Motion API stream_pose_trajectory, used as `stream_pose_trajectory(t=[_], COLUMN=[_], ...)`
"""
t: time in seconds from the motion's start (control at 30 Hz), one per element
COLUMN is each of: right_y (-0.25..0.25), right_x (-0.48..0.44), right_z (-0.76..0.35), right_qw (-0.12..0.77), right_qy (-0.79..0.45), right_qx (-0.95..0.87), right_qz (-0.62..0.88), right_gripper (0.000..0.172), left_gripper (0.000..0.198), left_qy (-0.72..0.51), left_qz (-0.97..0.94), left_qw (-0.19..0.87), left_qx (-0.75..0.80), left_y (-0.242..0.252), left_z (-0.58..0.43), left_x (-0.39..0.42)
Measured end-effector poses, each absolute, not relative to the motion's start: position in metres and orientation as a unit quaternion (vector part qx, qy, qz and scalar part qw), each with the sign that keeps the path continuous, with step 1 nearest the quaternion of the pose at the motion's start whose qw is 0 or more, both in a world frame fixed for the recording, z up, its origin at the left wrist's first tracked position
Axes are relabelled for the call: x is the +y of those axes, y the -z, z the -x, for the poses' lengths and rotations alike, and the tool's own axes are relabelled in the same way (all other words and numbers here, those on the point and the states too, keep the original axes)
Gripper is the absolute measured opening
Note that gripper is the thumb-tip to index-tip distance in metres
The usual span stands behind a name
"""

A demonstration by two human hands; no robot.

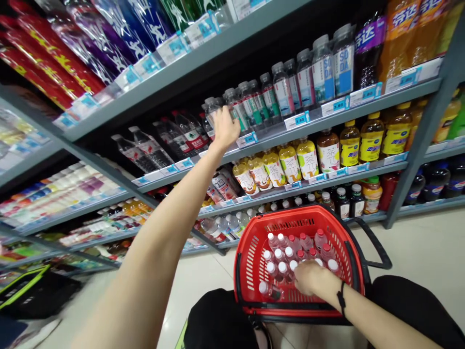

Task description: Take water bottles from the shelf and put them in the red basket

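Note:
My left hand (225,127) reaches out to the middle shelf. Its fingers are closed around a clear, grey-capped bottle (210,104) in the front row; part of the bottle is hidden by the hand. To its right stand similar bottles with green and white labels (238,115). Between my knees sits a red shopping basket (250,303) holding several small clear bottles with white and red caps (279,254). Down inside it is my right hand (308,277), its fingers curled among the bottles; what they grip is hidden. One bottle (271,290) lies tilted at the basket's near left.
Red-labelled water bottles (194,138) lean left of my left hand. Yellow tea bottles (290,165) line the shelf below. The grey shelf edge (363,109) carries price tags. The basket's black handle (378,247) sticks out right. A dark bag (36,295) is at far left.

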State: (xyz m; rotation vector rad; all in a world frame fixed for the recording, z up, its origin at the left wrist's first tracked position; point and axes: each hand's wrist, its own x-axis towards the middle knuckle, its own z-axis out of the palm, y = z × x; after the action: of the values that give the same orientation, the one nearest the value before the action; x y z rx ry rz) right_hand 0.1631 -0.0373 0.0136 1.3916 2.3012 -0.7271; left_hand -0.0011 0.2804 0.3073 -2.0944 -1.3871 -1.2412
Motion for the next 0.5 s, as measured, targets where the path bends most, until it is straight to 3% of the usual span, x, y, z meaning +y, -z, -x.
stream_pose_trajectory(t=[0.1,0.2,0.5], right_y=[-0.002,0.007,0.037], right_x=[-0.027,-0.018,-0.025], right_z=[-0.155,-0.145,-0.131], right_qw=[0.197,0.212,0.212], right_qy=[0.258,0.259,0.240], right_qx=[0.815,0.816,0.829], right_qz=[-0.480,-0.471,-0.459], right_gripper=[0.030,0.033,0.044], left_gripper=[0.070,0.079,0.064], left_qy=[0.386,0.383,0.345], left_qz=[0.752,0.761,0.736], left_qw=[0.137,0.107,0.095], left_qx=[-0.516,-0.512,-0.575], left_y=[-0.322,-0.332,-0.350], left_z=[0.002,-0.001,-0.029], left_x=[0.307,0.321,0.355])
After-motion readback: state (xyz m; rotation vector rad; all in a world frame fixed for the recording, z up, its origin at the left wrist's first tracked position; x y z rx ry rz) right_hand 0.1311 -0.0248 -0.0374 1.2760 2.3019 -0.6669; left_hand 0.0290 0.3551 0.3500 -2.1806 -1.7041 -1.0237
